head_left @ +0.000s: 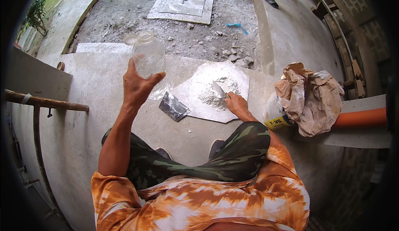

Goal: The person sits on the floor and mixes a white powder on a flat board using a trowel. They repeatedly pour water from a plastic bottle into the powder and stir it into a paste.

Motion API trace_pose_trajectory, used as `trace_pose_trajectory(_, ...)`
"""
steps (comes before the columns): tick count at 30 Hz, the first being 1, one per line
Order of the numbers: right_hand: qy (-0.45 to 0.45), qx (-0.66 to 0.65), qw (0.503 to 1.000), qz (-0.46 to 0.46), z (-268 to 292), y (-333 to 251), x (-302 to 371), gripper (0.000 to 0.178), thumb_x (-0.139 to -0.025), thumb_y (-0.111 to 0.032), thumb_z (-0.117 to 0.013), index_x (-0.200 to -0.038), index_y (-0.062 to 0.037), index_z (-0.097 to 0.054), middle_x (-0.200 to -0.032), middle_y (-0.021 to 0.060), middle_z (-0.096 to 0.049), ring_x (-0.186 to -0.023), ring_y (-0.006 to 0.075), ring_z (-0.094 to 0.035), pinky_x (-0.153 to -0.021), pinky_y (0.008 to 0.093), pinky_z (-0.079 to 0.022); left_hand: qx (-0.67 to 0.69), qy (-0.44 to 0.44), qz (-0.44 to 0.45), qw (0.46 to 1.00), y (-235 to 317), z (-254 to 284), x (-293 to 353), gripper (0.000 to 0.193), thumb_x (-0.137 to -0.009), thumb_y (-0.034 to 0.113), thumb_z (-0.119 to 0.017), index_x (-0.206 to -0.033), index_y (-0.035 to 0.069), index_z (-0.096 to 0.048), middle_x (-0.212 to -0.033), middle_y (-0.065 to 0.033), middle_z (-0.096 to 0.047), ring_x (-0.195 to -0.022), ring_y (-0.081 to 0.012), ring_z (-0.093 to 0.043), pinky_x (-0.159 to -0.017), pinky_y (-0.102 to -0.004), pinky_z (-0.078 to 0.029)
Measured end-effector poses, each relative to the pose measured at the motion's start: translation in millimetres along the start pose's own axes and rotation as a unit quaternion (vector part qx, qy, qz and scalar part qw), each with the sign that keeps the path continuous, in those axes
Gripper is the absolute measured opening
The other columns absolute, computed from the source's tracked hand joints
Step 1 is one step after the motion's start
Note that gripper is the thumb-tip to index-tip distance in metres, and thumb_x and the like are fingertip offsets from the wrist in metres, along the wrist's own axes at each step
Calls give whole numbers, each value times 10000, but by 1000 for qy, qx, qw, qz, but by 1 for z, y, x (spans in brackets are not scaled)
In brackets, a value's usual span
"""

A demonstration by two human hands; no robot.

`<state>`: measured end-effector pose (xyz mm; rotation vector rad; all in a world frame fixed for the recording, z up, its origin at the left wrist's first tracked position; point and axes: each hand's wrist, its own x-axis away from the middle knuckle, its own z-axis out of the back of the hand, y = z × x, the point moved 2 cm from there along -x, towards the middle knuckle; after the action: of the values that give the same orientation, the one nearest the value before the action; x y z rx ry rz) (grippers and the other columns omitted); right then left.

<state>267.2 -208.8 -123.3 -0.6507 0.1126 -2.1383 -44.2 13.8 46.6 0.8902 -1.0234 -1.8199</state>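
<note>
Trowel (219, 89) points forward-left, long axis diagonal, blade at powder (208, 101); right hand (238, 105) clasps it. Left hand (138, 83) grips jar (150, 58), neck forward.

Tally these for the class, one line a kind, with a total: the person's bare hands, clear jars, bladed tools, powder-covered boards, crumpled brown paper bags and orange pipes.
Hands: 2 (left hand, right hand)
Clear jar: 1
Bladed tool: 1
Powder-covered board: 1
Crumpled brown paper bag: 1
Orange pipe: 1
Total: 7
</note>
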Motion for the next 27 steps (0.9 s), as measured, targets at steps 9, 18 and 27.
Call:
trace_pose_trajectory(9, 47, 50, 994, -81, 44, 19, -1, 402, -953, -282, -605, -1300, -79, -618, -1102, 249, -712, -1062, 428, -681, -918, 524, -527, -12, 3, 0, 1000, 6, 2, 2, 739, -716, 220, -907, -1300, -30, -529, -1133, -202, -715, -1009, -283, -725, -912, -362, -574)
trace_pose_trajectory(18, 80, 32, 995, -51, 13, 37, -6, 344, -952, -259, -615, -1242, -77, -643, -1074, 224, -717, -1041, 416, -686, -907, 517, -525, 9, -11, -10, 1000, 3, 1, 2, 722, -726, 198, -903, -1303, -18, -526, -1121, -197, -721, -1012, -269, -724, -912, -365, -574)
trace_pose_trajectory(27, 137, 94, 980, 106, 21, 42, -36, 290, -886, -192, -679, -1174, -200, -707, -1017, 122, -714, -958, 371, -685, -839, 491, -529, -11, -13, -23, 1000, 2, -3, 0, 725, -725, 206, -907, -1299, -17, -525, -1126, -202, -722, -1024, -270, -725, -908, -364, -577)
